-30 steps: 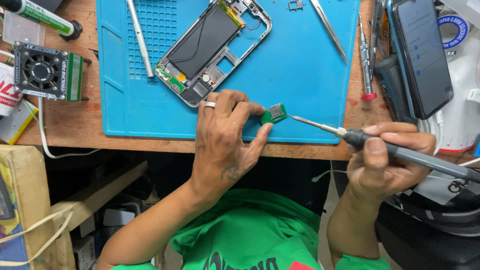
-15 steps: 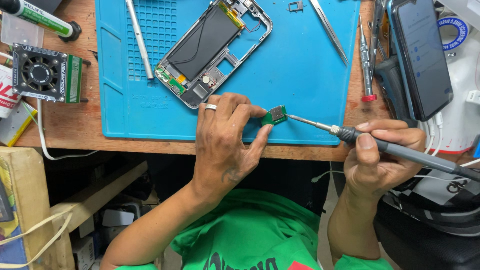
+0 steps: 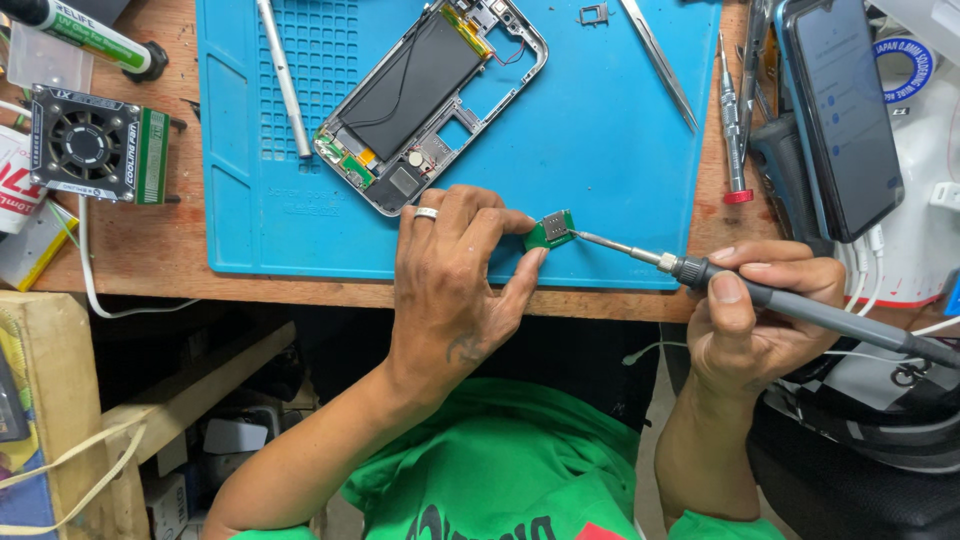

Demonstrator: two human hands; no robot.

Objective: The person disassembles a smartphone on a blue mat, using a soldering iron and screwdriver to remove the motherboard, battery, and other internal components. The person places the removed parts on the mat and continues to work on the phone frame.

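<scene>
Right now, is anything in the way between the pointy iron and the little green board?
Nothing visible. The right hand holds the iron with its tip right at the edge of the green board, which the left hand pinches over the blue mat.

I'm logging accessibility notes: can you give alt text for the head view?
The left hand pinches a small green circuit board over a blue work mat while the right hand holds a soldering iron with its tip at the board's edge. An opened phone lies on the mat above.
</scene>
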